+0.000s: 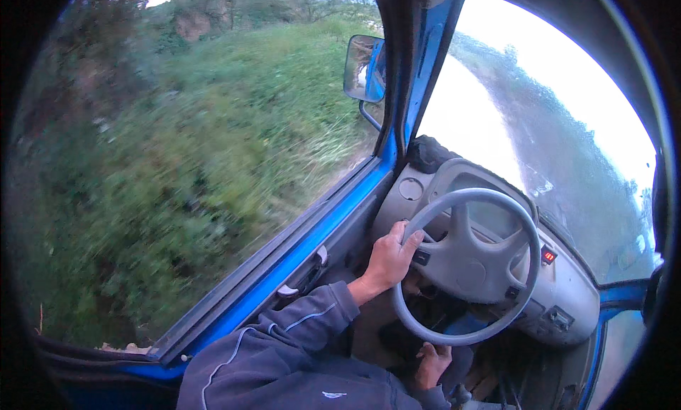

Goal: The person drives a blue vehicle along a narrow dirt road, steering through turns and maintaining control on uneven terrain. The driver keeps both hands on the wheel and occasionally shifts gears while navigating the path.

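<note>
A grey steering wheel (475,341) with a four-spoke hub stands before me in the cab of a vehicle. On the left side of its rim, my left hand (391,255) is closed around it, the thumb lying over the inner edge. My right hand (433,365) is at the bottom of the rim, fingers curled and touching or just under it; how firmly it grips is hard to tell. Behind the wheel is the grey dashboard (572,282), which carries a small red digital display (548,255). Dark blue sleeves cover both arms.
A blue door frame (298,250) with a window runs along my left, with a side mirror (365,68) outside. Green bushes blur past it. Through the windshield (558,144) appear a bright road and a bank of plants. A dark cloth-like bundle (428,154) rests at the dashboard's corner.
</note>
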A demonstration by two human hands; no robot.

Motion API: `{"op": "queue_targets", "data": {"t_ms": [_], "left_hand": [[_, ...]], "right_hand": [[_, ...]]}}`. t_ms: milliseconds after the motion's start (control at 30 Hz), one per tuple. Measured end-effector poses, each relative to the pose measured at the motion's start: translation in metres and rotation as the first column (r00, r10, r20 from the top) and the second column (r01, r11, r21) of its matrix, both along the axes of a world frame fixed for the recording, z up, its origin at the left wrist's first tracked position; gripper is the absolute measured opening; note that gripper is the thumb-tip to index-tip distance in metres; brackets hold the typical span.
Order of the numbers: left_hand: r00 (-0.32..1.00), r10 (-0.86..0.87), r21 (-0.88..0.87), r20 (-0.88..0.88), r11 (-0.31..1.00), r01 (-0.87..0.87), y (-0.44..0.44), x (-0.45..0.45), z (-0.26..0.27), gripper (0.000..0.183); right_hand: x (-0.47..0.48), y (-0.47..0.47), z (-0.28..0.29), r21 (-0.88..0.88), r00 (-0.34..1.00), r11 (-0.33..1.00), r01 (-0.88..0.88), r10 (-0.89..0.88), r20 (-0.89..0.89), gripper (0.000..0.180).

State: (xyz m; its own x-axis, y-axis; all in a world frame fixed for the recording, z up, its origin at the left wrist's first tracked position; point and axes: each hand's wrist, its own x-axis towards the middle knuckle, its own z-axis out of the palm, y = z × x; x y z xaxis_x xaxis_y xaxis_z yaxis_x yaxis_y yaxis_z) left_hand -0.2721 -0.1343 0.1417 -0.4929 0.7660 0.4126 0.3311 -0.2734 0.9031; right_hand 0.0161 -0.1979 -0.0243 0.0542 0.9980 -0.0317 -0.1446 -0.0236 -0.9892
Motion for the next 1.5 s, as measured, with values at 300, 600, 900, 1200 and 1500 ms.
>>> {"op": "queue_targets", "data": {"t_ms": [300,600,900,1200,1500], "left_hand": [[0.966,0.074,-0.019,0.249,0.997,-0.071,-0.001,0.039,-0.041,0.039],[0.882,0.058,-0.050,0.468,0.998,-0.039,-0.038,0.069,-0.079,0.038],[0.940,-0.032,-0.033,0.339,0.998,0.046,-0.082,0.042,-0.100,0.046],[0.961,-0.232,0.114,0.147,0.970,0.217,0.016,-0.050,0.014,0.066],[0.828,-0.432,-0.211,-0.358,0.901,0.379,0.116,-0.058,0.084,0.052]], "right_hand": [[0.065,0.063,0.061,0.049,0.918,0.928,0.370,-0.373,0.133,0.013],[0.026,0.118,0.133,0.124,0.899,0.893,0.433,-0.418,-0.131,0.032],[0.012,0.116,0.110,0.274,0.844,0.896,0.349,-0.428,0.322,0.026],[0.055,0.184,0.180,0.413,0.737,0.910,-0.041,-0.251,0.627,0.021],[0.033,0.272,0.244,0.441,0.486,0.782,-0.441,-0.205,0.850,0.024]]}}
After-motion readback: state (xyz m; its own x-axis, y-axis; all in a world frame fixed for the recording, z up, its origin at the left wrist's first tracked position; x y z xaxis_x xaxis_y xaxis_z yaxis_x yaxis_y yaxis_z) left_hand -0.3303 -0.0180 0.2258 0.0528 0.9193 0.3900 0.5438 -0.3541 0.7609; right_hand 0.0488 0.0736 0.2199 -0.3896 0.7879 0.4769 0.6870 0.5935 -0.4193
